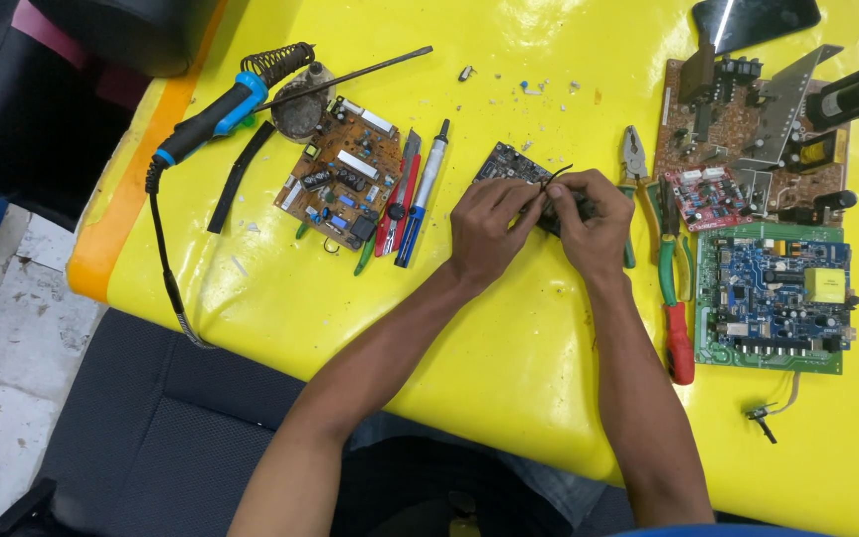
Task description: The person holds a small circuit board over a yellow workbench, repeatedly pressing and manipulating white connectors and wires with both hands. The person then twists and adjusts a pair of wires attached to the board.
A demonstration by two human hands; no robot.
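1. Dark circuit board (505, 162) lies on the yellow worktop (509, 338), just beyond the person's wrists, its near end hidden under the fingers.
2. Both hands meet over it: the left hand (487, 225) and right hand (590, 225) each pinch a thin black wire (553, 176) that arches between the fingertips, fingers curled closed around it so the strand stays taut above the board.
3. Tools sit within easy reach: red and green pliers (670, 288) beside the right forearm, a blue-handled soldering iron (219, 111) resting on its coil stand far left.
4. A brown board (342, 177) lies left; a blue-and-green board (773, 296) with a square yellow component (825, 285) lies right, below a larger brown board (738, 139) crowded with parts.
5. No packages or signs show.
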